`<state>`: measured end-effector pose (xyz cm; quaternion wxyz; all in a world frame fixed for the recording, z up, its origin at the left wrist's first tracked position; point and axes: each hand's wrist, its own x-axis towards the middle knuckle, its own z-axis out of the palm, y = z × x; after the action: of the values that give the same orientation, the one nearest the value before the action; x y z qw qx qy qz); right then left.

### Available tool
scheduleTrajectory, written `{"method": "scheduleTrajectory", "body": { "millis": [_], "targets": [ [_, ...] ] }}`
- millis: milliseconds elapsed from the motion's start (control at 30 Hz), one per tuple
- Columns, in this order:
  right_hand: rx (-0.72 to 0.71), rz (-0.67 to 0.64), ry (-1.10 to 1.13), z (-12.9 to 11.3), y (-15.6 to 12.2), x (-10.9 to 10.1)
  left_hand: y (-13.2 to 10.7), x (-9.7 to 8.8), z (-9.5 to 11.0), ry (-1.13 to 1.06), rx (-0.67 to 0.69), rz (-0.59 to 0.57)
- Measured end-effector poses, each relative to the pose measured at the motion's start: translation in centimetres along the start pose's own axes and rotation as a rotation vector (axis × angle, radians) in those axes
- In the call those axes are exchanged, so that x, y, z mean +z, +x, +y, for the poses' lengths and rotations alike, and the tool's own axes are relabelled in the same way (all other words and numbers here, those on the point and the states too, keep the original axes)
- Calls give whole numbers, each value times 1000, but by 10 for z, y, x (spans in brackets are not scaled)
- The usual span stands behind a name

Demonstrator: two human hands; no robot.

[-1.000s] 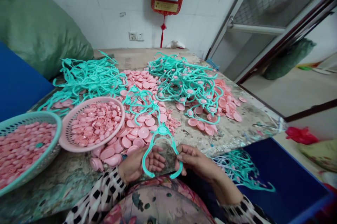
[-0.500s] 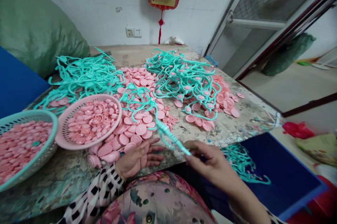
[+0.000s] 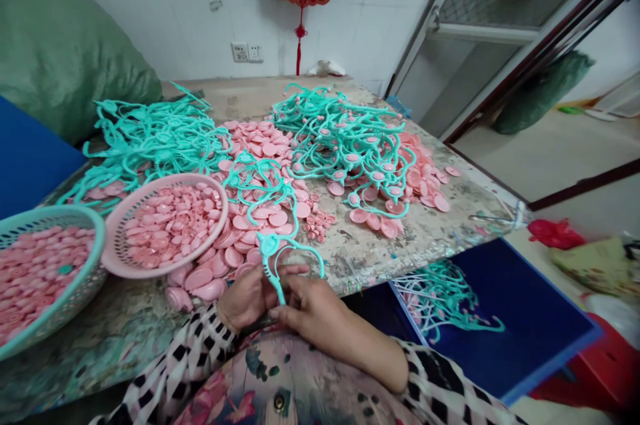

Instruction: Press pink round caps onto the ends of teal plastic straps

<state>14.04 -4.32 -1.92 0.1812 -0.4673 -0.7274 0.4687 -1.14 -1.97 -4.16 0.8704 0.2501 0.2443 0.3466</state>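
Teal frame [image 3: 270, 246] over table edge [image 3: 425, 258]; left hand [image 3: 247, 297], right hand [image 3: 314, 308] fingers pinching it.

Near edge of table [image 3: 440, 232], 6 o'clock: left hand [image 3: 245, 295] and right hand [image 3: 313, 308] together, forked frame [image 3: 273, 258] pinched between both, fork end pointing to 12. Loose caps [image 3: 235, 255] just beyond hands. Small basket [image 3: 150, 274] on table at 10, caps inside; bigger basket [image 3: 100, 242] just beside it at 9. Left frame heap [image 3: 155, 138] behind baskets at 11. Cap heap [image 3: 260, 145] at 12, between heaps. Right frame heap [image 3: 340, 135] at 1, on caps. Stud cluster [image 3: 317, 222] near, at 1. Bin [image 3: 540, 318] below table edge at 3, frames [image 3: 440, 298] inside. Sack [image 3: 60, 58] far off at 10.
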Motion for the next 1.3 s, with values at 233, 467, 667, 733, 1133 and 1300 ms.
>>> {"method": "scheduleTrajectory", "body": {
  "millis": [233, 467, 667, 733, 1133, 1300],
  "targets": [
    [30, 0, 53, 13, 10, 14, 1, -14, -4, -39, -19, 4],
    [116, -25, 170, 23, 14, 19, -1, -17, -10, 7, 27, 88],
    [23, -112, 18, 6, -9, -13, -1, -21, -13, 12, 68, 136],
    [-41, -197, 62, -2, -19, -31, 0, -20, -12, 23, 81, 163],
    [79, 530, -488, 82, 27, -95, 24, -1, -21, 237, -15, 254],
    [-32, 388, -647, 89, 51, -96, 24, -5, -19, 212, -31, 216]
  ]
}}
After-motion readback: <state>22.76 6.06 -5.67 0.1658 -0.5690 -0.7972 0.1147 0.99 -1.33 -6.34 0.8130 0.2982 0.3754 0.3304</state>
